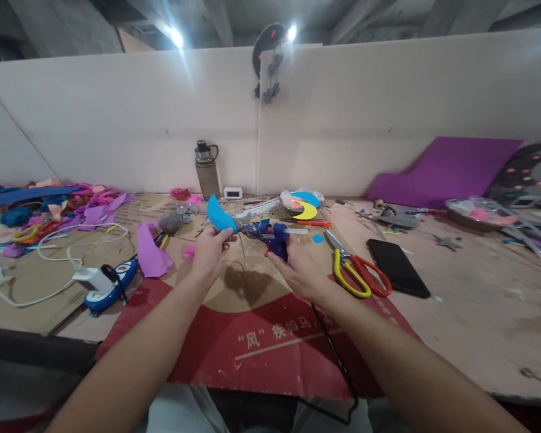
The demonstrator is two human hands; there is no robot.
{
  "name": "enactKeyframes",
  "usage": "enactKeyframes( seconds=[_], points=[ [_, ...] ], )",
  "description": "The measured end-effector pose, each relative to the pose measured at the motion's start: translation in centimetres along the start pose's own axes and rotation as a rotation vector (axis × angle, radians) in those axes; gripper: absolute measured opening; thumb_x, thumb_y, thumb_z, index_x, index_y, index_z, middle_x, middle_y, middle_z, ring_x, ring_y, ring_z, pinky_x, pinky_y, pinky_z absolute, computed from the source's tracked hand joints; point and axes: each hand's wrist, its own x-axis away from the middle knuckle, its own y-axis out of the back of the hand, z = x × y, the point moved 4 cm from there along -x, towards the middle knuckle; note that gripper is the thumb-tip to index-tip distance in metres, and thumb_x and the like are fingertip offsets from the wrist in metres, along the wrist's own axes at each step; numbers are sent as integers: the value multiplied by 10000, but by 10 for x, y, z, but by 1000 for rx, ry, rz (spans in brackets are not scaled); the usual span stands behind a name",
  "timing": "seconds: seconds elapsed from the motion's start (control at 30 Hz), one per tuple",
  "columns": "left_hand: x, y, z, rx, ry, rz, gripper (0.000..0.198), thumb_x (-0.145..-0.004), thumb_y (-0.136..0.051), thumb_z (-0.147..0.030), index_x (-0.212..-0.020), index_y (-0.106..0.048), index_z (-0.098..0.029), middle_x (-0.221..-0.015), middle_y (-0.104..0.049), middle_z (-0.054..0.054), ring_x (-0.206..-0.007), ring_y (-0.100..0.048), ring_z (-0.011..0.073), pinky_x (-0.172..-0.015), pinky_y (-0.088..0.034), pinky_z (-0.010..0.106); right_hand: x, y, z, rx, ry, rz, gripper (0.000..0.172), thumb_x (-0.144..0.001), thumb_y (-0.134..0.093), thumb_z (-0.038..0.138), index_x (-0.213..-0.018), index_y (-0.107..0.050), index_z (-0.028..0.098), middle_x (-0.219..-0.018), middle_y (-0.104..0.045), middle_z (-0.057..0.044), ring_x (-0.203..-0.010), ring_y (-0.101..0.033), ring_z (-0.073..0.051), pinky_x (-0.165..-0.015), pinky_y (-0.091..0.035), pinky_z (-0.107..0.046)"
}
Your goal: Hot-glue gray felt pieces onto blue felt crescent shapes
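Note:
My left hand [210, 251] is closed on the lower end of a curved blue foam piece [219, 216], holding it up above the table. My right hand [295, 267] is wrapped round the handle of a blue glue gun [273, 233]. The gun's nozzle points left and meets the bottom tip of the foam piece. A glue stick juts from the back of the gun to the right. The gun's black cord [338, 361] runs down over the red and brown cardboard [261, 337] toward me.
Two pairs of scissors [358, 273], yellow and red handled, lie beside a black phone [397, 267] to the right. Purple foam scraps [153, 252], white cables and a blue device [110, 288] sit on the left. At the back stand a water bottle [206, 169] and a purple sheet [442, 171].

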Motion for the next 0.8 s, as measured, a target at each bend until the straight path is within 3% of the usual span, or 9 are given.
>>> enactKeyframes(
  seconds=[0.33, 0.8],
  points=[
    [6, -6, -3, -58, -35, 52, 192, -561, -723, -264, -662, -614, -142, -599, -615, 12, -542, -529, 100, -515, -310, 238, -1, 3, 3, -23, 18, -18, 401, -864, -461, 294, -1231, -427, 135, -1094, -616, -157, -959, -596, -261, -880, -465, -419],
    [-1, 1, -1, -84, -71, 39, 219, -596, -724, -283, -711, -604, -140, -627, -608, 7, -563, -539, 103, -513, -299, 242, 0, 2, 1, -22, 16, -7, 408, -861, -471, 310, -1232, -437, 145, -1144, -609, -154, -1027, -586, -266, -921, -456, -439]
  ],
)
